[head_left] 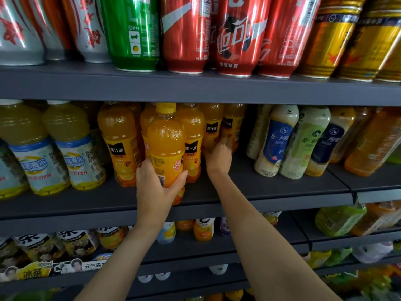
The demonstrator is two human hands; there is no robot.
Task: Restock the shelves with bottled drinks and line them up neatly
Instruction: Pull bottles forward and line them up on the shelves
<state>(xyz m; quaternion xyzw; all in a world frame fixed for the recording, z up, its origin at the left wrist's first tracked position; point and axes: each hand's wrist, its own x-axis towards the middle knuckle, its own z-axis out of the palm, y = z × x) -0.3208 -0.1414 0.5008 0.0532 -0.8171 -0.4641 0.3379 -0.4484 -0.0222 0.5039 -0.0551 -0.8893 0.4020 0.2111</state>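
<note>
My left hand grips an orange juice bottle with a yellow cap around its lower label, holding it upright at the front of the middle shelf. Behind it stand several matching orange juice bottles in rows. My right hand reaches deeper into the shelf, its fingers against an orange juice bottle at the back; whether they curl round it is hidden from view.
Pale yellow bottles with blue labels crowd the shelf's left. Milk tea bottles stand to the right, with bare shelf between them and my right hand. Cans fill the shelf above; more drinks sit on lower shelves.
</note>
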